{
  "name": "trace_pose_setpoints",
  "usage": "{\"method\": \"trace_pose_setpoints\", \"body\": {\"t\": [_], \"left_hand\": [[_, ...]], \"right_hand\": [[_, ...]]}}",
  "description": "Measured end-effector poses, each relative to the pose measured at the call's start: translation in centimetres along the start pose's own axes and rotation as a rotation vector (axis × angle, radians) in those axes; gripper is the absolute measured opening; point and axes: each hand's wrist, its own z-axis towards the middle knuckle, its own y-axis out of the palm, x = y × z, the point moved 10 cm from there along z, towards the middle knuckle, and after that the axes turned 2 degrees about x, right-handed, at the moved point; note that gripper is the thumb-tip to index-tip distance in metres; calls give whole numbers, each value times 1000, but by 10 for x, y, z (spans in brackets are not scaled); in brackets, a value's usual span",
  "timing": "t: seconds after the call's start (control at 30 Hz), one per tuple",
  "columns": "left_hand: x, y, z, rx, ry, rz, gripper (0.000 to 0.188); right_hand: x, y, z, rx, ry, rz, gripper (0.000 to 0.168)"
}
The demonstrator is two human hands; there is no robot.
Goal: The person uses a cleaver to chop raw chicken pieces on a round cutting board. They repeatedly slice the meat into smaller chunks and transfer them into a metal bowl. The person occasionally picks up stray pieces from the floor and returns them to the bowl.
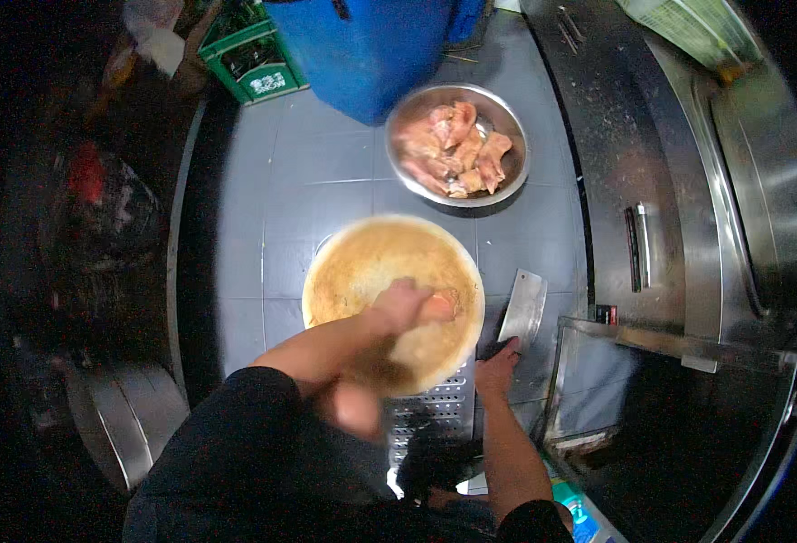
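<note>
My left hand point(402, 305) is over a round chopping board point(378, 248), on a piece of raw meat point(442, 305) right of the board's middle. Its fingers are blurred, but they appear closed on the meat's near end. Off the board's right side, my right hand point(498, 370) grips the dark handle of a cleaver point(524, 305). The broad metal blade points away from me, and my palm hides most of the handle. Beyond the board, a round steel basin point(517, 170) holds several pieces of raw meat point(466, 142).
Grey floor tiles point(324, 156) surround the board. At the back stand a blue barrel point(371, 54) and a green crate point(276, 85). A perforated metal surface point(432, 407) lies under the board's near edge. Glass-panelled metal framing point(643, 332) and steel equipment point(744, 203) line the right.
</note>
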Motion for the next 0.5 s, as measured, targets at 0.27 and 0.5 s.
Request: {"method": "trace_pose_setpoints", "body": {"t": [0.27,0.5], "left_hand": [[-23,29,-17,254,-214,-90,53],[5,45,-93,396,-282,-103,57]], "right_hand": [[-61,-140,32,-182,46,-42,46],[-125,-220,-19,101,-331,311,29]]}}
